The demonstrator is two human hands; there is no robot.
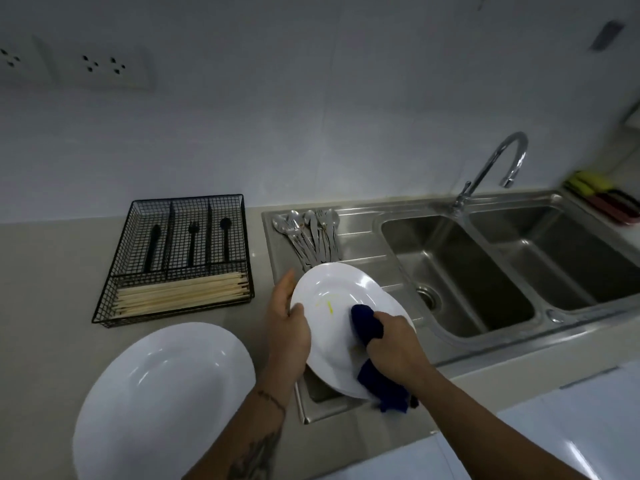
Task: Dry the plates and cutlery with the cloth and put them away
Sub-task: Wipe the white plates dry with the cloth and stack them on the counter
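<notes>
Two hands work over the grey counter [52, 341]: the left hand [287, 327] grips a white plate [332, 299], the right hand [394, 344] squeezes a blue cloth [367, 323] on it, another plate [166, 393] is cut off below, spoons [308, 233] lie tangled on the drainboard [363, 244], tap [491, 168] behind.

Near plate [166, 393] cut by bottom edge; cutlery [308, 233] handles behind held plate [332, 306].

We have one view only, from a wide-angle camera worn on the head. We look forward and steeply down from close above the pale grey table [52, 271], facing the white tiled wall [311, 116], with the stainless steel double sink [485, 271] at right.
</notes>
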